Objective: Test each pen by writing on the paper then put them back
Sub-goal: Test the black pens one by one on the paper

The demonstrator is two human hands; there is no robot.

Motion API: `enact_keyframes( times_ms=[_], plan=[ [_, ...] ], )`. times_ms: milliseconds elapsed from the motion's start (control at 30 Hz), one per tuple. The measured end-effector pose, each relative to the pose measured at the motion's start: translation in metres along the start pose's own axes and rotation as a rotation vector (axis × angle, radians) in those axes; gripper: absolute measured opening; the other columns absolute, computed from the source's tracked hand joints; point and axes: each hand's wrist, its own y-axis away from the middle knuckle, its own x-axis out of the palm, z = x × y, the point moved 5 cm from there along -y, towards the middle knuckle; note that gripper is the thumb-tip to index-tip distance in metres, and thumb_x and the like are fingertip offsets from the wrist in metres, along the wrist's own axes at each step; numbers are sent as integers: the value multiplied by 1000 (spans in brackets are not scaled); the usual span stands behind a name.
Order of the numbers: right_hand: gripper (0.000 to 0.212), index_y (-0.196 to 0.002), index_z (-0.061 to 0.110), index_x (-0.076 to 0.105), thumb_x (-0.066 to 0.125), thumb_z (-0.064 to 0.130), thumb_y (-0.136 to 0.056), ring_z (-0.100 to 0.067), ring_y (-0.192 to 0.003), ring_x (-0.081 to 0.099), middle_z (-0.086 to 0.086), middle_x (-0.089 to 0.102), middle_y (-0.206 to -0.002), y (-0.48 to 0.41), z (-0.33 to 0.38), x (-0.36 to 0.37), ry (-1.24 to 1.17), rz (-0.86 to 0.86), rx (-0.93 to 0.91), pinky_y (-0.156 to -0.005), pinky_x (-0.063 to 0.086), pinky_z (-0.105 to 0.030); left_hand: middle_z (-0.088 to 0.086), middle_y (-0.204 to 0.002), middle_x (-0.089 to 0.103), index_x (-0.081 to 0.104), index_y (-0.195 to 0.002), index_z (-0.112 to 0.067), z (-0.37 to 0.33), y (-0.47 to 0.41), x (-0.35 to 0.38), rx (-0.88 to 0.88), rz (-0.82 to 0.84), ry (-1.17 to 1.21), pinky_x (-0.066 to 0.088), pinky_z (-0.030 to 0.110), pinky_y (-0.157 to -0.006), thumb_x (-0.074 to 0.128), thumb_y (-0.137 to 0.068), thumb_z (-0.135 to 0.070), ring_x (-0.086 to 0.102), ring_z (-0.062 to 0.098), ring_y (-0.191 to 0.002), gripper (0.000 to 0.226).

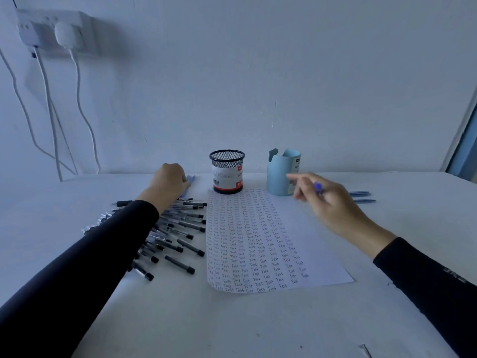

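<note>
Beyond the paper (258, 241), the right hand (327, 202) is pinching a blue pen (318, 187), probably returning it, while the left hand (170, 182) is gripping the next pen (190, 179).

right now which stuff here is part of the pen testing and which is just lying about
Job: paper, black pens, blue pen in right hand, mesh cup, blue holder.
Lying about: wall socket, cables.
</note>
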Motion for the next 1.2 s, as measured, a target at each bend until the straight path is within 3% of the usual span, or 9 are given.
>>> enact_keyframes(
  times_ms=[67, 167, 233, 300, 433, 667, 800, 1033, 1200],
  plan=[
    [35, -115, 29, 63, 32, 42, -104, -13, -80, 67, -8, 69, -85, -2, -1, -6, -149, -51, 142, -70, 48, -17, 4, -51, 52, 52, -51, -11, -15, 15, -11, 57, -43, 52, 35, 26, -50, 58, -92, -21, 49, 22, -53, 42],
    [46, -121, 10, 62, 26, 35, -107, -18, -59, 63, -11, 68, -65, 1, -4, 0, -309, 75, 407, -60, 49, -26, 2, -79, 69, 66, -79, -9, -56, 49, -12, 282, 11, 98, 49, 30, -67, 57, -95, -26, 62, 18, -73, 25],
    [46, -118, 3, 63, 31, 35, -106, -22, -67, 65, -17, 72, -79, 9, -1, 9, -449, 167, 514, -63, 54, -29, -7, -92, 69, 73, -95, -18, -83, 80, -4, 456, 111, 163, 50, 24, -76, 58, -95, -28, 62, 8, -80, 18],
    [41, -109, 1, 67, 44, 35, -103, -22, -76, 67, -18, 73, -90, 14, 4, 14, -498, 204, 506, -66, 57, -28, -12, -106, 67, 71, -110, -25, -103, 106, 5, 563, 203, 206, 48, 22, -87, 57, -95, -36, 60, 3, -94, 23],
    [17, -76, 9, 64, 66, 16, -91, -12, -54, 55, -2, 61, -59, 29, 12, 15, -337, 211, 410, -54, 45, -21, -10, -128, 61, 66, -122, -27, -117, 124, 15, 586, 244, 190, 37, 21, -101, 53, -96, -45, 55, 6, -115, 35],
    [42, -81, 6, 66, 62, 48, -79, -14, -62, 62, -9, 75, -76, 64, 27, 15, -368, 250, 443, -63, 50, -25, -9, -134, 57, 59, -129, -32, -118, 134, 26, 574, 233, 177, 42, 35, -106, 47, -96, -47, 53, 13, -122, 38],
    [38, -62, 9, 53, 71, 30, -86, -6, -48, 49, 5, 58, -51, 74, 29, 14, -226, 215, 395, -49, 38, -16, -10, -135, 55, 56, -131, -34, -118, 132, 29, 565, 248, 152, 43, 39, -105, 43, -96, -51, 52, 13, -121, 42],
    [45, -50, 18, 31, 67, 16, -77, -17, -49, 33, -3, 33, -50, 76, 23, 20, -109, 176, 384, -52, 32, -24, -12, -133, 53, 54, -131, -36, -117, 134, 29, 545, 284, 119, 46, 43, -100, 33, -92, -58, 53, 13, -119, 50],
    [50, -47, 20, 33, 66, 4, -82, -17, -50, 36, 4, 33, -48, 76, 19, 21, -131, 191, 361, -50, 35, -22, -11, -135, 52, 52, -133, -35, -119, 135, 28, 541, 305, 106, 46, 42, -100, 31, -91, -58, 53, 13, -119, 51]
  ],
)
